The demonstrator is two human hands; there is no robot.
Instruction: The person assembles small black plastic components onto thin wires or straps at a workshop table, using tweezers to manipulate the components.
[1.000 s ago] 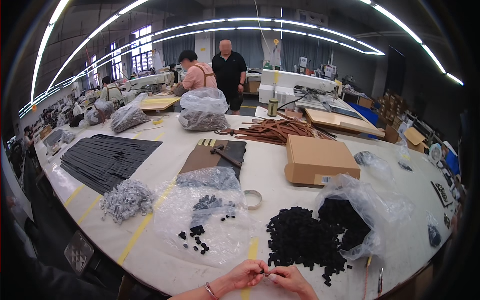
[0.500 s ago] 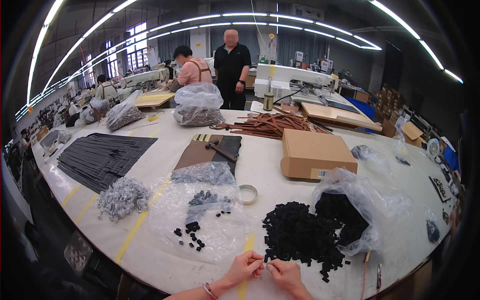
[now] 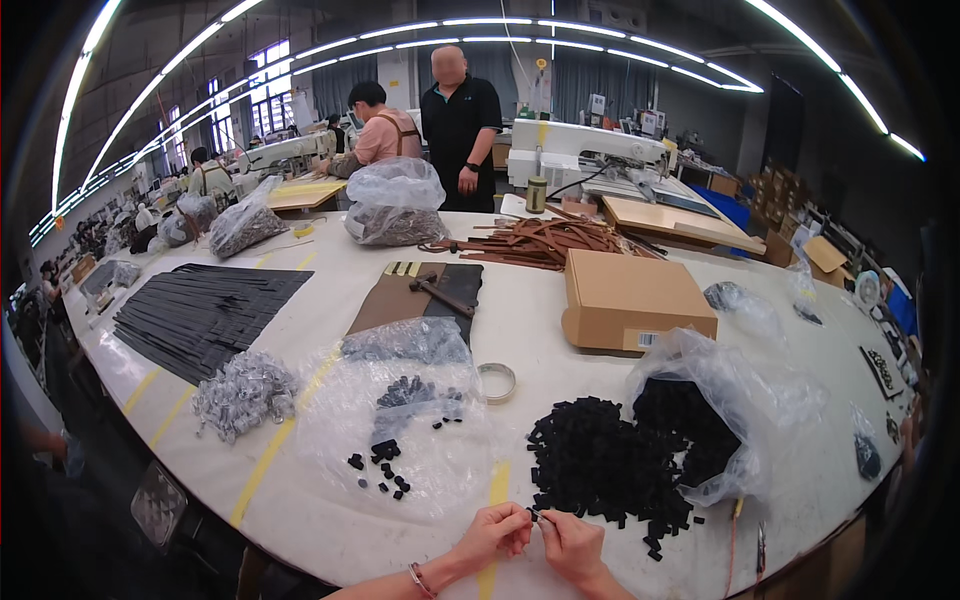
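Note:
My left hand (image 3: 497, 533) and my right hand (image 3: 572, 546) meet at the near edge of the table, fingers closed in pinches. A small black piece (image 3: 533, 514) shows at the left fingertips. Something thin and greyish appears at the right fingertips, too small to name. Just beyond my right hand spreads a large heap of small black pieces (image 3: 600, 465), more of them lying in a clear plastic bag (image 3: 715, 375). To the left, another clear plastic bag (image 3: 400, 485) lies flat with several black pieces (image 3: 385, 452) on or in it.
A pile of clear, shiny small parts (image 3: 245, 397) and black strips (image 3: 205, 315) lie left. Farther back are a hammer (image 3: 442, 295), a tape roll (image 3: 497, 382), a cardboard box (image 3: 640, 300) and brown straps (image 3: 550, 242). A person in black (image 3: 462, 120) stands across the table.
My hands stay together in nearly the same place, with the fingertips slightly shifted. The standing person in black has moved a little to the left.

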